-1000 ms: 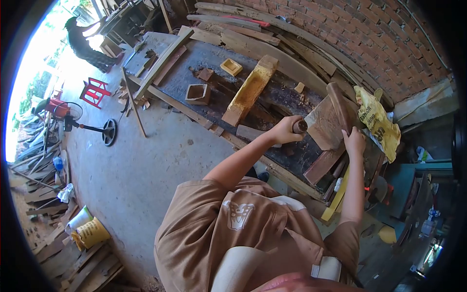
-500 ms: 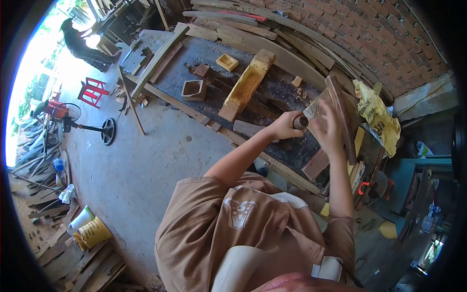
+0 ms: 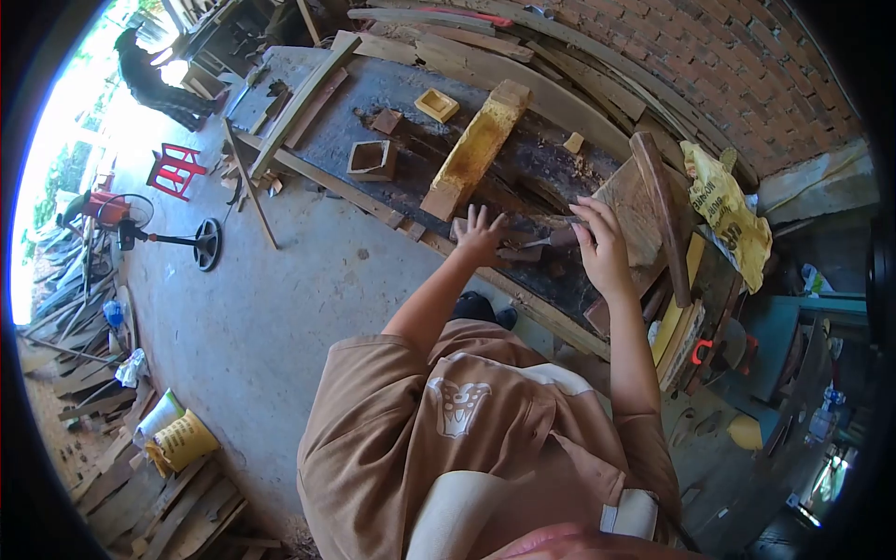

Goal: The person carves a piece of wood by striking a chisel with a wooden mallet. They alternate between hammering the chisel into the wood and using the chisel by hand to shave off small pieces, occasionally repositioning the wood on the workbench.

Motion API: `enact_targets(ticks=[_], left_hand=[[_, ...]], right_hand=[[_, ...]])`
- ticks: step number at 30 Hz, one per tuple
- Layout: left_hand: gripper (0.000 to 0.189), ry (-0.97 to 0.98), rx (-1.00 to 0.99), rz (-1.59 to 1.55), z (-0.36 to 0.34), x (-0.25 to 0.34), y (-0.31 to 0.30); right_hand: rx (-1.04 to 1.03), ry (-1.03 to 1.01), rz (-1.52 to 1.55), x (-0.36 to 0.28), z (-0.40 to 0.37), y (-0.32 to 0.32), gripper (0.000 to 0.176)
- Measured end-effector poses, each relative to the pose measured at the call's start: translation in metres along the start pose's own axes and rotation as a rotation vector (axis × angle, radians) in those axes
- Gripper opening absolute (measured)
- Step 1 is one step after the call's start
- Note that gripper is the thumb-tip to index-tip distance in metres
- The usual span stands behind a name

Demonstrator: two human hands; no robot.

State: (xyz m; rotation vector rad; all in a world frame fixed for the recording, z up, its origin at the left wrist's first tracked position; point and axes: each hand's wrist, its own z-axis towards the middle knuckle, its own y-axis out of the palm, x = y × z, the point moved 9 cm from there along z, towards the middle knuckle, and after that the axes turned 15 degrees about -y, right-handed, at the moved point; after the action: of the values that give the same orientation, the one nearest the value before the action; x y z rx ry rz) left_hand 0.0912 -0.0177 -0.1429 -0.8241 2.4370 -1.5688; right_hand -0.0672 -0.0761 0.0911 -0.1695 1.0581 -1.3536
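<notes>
My left hand point(image 3: 478, 239) is open, fingers spread, low over the near edge of the dark workbench point(image 3: 322, 159). Just beyond its fingertips lies the lower end of a long wooden block with a hollowed yellow face point(image 3: 478, 149). Between my two hands is a chisel-like tool with a dark handle point(image 3: 564, 235), its metal blade pointing left. My right hand point(image 3: 605, 250) is open too, fingers apart and curved, thumb close to the handle's end. Right of it, a long dark wooden bar point(image 3: 661, 215) leans across a broad plank point(image 3: 630, 210).
A hollow wooden box point(image 3: 371, 161) and a small yellow wooden tray point(image 3: 436, 105) sit on the bench's left half. A yellow sack point(image 3: 728, 215) lies at the right. Long boards line the brick wall point(image 3: 719, 75). A fan point(image 3: 207, 245), a red stool point(image 3: 175, 171) and another person point(image 3: 154, 84) are at left.
My left hand has let go of the dark handle and moved left with fingers spread. The tool now lies sideways between my hands. My right hand has come down and left, toward the handle.
</notes>
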Motion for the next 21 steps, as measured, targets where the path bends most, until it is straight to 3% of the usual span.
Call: enact_targets(ticks=[5,21], left_hand=[[0.099,0.015,-0.011,-0.026,0.001,-0.01,0.018],[0.099,0.169,0.007,0.019,0.011,-0.011,0.017]], right_hand=[[-0.015,0.085,0.015,0.003,-0.012,-0.005,0.024],[0.079,0.308,-0.057,0.033,-0.122,-0.026,0.021]])
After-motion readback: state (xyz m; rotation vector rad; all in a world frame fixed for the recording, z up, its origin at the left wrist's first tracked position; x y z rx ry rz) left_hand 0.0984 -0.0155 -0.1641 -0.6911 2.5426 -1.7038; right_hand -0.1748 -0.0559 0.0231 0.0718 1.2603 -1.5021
